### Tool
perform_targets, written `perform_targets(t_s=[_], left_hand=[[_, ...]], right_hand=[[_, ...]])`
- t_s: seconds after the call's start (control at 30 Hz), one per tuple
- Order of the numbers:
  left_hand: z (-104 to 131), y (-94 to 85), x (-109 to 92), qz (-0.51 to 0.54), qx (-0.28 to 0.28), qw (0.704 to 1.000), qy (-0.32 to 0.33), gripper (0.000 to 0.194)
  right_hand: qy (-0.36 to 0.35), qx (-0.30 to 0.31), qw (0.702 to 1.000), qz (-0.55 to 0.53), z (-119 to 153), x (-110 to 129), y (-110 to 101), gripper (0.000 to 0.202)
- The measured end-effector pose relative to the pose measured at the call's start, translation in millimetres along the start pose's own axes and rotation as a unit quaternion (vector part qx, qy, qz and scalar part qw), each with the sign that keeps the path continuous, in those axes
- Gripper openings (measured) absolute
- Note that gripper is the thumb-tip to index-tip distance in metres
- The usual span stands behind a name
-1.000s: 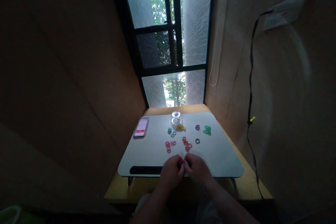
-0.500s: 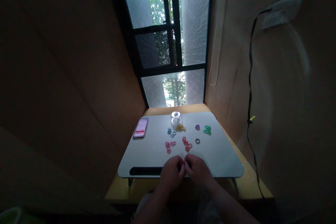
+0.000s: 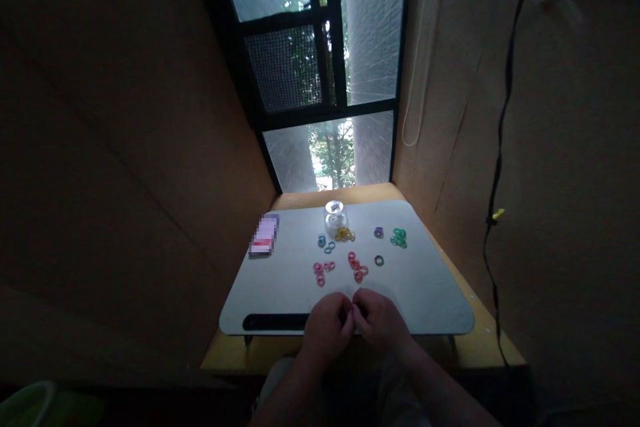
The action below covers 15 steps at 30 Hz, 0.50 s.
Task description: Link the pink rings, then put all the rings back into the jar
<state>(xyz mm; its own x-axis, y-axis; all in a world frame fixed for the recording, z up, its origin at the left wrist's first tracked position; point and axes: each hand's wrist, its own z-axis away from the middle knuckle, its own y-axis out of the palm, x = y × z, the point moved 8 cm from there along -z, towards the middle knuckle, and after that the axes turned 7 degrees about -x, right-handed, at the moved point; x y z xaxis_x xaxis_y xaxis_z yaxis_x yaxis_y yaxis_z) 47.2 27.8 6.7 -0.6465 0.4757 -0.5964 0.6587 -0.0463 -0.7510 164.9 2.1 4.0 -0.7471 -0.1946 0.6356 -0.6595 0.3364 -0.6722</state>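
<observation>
My left hand [image 3: 330, 325] and my right hand [image 3: 380, 320] meet at the fingertips over the near edge of the white lap table [image 3: 420, 293]. Both are closed in a pinch; whatever lies between the fingers is too small to make out. Just beyond them are red rings [image 3: 357, 267] and pink rings [image 3: 320, 273]. Farther back lie blue rings [image 3: 322, 240], yellow rings [image 3: 344, 234], a purple ring bundle [image 3: 379, 232], green rings [image 3: 399, 237] and a dark multicoloured ring [image 3: 379, 260]. A clear container [image 3: 335, 217] stands behind the yellow ones.
A phone [image 3: 265, 235] lies at the table's left side. A black slot [image 3: 275, 322] runs along the near left edge. The wooden surface [image 3: 490, 340] shows below, a window [image 3: 330, 147] rises behind, and a black cable [image 3: 500, 140] hangs at the right.
The camera view has shifted slightly and come a little closer to the table. My hands keep nearly the same pinched pose, and the rings have not moved on the table.
</observation>
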Motion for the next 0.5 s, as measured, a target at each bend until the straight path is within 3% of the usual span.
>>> perform_targets(t_s=[0.3,0.5], left_hand=[[-9.5,7.8,3.9,-0.030,0.023,0.999,-0.010,0.011],[-10.2,7.9,13.2,0.042,0.031,0.998,-0.034,0.015]], right_hand=[[0.015,0.017,1.000,-0.007,-7.9,-5.3,3.0,0.013],[0.008,0.024,0.999,-0.027,-5.5,-4.3,3.2,0.007]])
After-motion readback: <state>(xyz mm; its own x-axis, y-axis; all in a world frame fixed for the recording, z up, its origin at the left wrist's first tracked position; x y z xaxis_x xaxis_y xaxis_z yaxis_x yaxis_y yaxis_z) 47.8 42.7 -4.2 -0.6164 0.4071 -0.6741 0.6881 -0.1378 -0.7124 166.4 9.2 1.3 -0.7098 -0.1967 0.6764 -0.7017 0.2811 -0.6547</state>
